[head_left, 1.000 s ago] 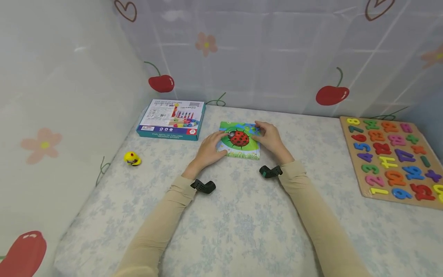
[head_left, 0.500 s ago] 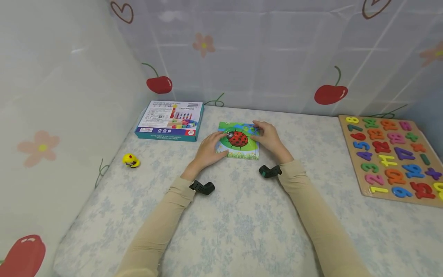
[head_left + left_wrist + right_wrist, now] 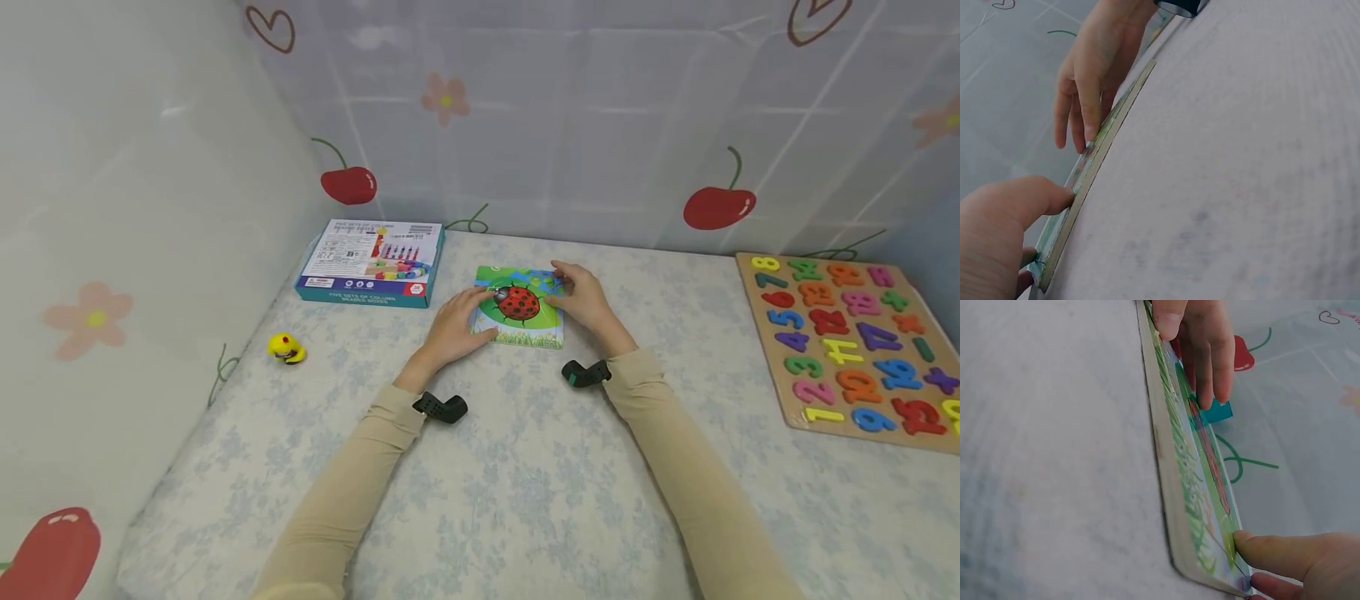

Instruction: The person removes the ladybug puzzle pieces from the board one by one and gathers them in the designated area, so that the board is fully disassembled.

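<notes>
A thin square ladybug puzzle board (image 3: 517, 304), with a red spotted ladybug on a green leaf, lies flat on the tabletop. Along its left side, my left hand (image 3: 452, 327) touches it with extended fingers, the thumb at the near edge. My right hand (image 3: 587, 300) is at the right side, its thumb on the picture and its fingers stretched past the upper right corner. The left wrist view shows the board's pale edge (image 3: 1094, 175) on the cloth. In the right wrist view, the left hand's thumb (image 3: 1168, 324) rests on the board's near strip. Undersides of the fingers are hidden.
A teal and white boxed bead set (image 3: 371, 262) lies at the back left. Nearer the left edge stands a small yellow toy (image 3: 287, 348). A wooden number board (image 3: 847, 354) with colourful numerals lies at the right. A printed curtain (image 3: 562, 125) hangs behind the table.
</notes>
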A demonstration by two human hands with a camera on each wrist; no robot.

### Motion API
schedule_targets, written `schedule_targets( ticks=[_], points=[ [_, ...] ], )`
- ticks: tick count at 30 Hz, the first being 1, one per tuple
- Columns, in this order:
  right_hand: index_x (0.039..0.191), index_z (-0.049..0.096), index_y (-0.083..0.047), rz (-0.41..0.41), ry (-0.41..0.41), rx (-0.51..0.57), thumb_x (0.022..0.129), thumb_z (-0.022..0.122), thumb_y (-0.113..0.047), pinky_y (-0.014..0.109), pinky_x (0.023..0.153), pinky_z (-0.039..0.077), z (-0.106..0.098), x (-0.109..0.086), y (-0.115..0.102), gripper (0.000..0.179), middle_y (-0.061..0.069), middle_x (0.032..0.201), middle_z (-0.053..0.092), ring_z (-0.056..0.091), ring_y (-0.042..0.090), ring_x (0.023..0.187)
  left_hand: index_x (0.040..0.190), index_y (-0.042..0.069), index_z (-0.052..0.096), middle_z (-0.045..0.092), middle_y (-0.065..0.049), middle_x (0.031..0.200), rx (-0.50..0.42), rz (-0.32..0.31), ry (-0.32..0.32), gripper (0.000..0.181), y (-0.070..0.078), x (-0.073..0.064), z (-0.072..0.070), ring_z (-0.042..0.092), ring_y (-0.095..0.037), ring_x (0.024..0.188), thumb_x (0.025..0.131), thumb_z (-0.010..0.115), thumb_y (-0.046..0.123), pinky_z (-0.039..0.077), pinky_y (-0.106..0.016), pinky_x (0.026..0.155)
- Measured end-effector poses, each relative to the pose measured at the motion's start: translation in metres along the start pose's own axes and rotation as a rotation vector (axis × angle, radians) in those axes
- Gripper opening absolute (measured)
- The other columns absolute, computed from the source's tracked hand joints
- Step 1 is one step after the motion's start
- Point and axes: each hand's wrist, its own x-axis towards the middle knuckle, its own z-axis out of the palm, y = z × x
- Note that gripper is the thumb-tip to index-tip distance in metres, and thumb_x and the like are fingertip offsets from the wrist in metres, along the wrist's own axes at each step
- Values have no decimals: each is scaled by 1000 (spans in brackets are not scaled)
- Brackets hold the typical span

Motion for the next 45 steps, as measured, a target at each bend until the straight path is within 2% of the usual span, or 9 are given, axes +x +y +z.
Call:
schedule_targets(
  ticks=[5, 12, 21, 26, 32, 38, 45],
  points=[
    [141, 40, 6, 3, 17, -40, 85, 69, -8, 50, 102, 42, 2, -1, -7, 64, 28, 129, 53, 51, 40, 118, 143, 14, 43, 34, -9, 153, -3, 0, 11, 64, -1, -2, 1, 29, -28, 144, 86, 67, 31, 20, -52, 118],
    [141, 40, 4, 67, -8, -73, 84, 71, -14, 50, 95, 47, -2, 4, -11, 68, 26, 122, 57, 54, 40, 112, 144, 15, 41, 33, -8, 154, 1, -2, -8, 65, -1, -2, 7, 27, -28, 145, 87, 65, 33, 19, -52, 118],
    [140, 42, 2, 119, -54, -70, 83, 73, -17, 49, 90, 47, -7, 16, -14, 68, 24, 113, 57, 54, 36, 102, 144, 16, 41, 32, -7, 154, 21, -5, -6, 65, -1, 0, 7, 27, -28, 144, 87, 65, 34, 19, -52, 119],
    [139, 43, 5, 100, -58, -86, 83, 73, -17, 47, 85, 44, -6, 17, -11, 68, 23, 107, 54, 50, 33, 93, 144, 16, 41, 32, -7, 155, 23, -2, -10, 65, -2, 1, 7, 28, -28, 144, 87, 65, 34, 20, -52, 118],
    [139, 43, 6, 65, -22, -102, 81, 75, -17, 49, 88, 44, -2, 16, -9, 70, 25, 109, 54, 50, 35, 97, 144, 16, 41, 32, -6, 155, 35, -12, -16, 66, -1, 1, 5, 27, -27, 144, 86, 65, 35, 20, -52, 118],
    [146, 34, 1, 61, -31, -171, 80, 76, -19, 49, 89, 46, -2, 15, -18, 80, 24, 112, 58, 54, 35, 99, 144, 15, 40, 32, -7, 155, 34, -2, -6, 66, -3, 2, 3, 27, -28, 144, 86, 65, 34, 19, -51, 119],
    [145, 36, 1, 74, -65, -87, 78, 78, -21, 51, 93, 46, -5, 15, -15, 81, 26, 118, 56, 54, 37, 106, 144, 15, 41, 33, -7, 154, 33, -3, -1, 66, -3, 1, 3, 28, -28, 144, 86, 66, 34, 20, -51, 119]
  ],
)
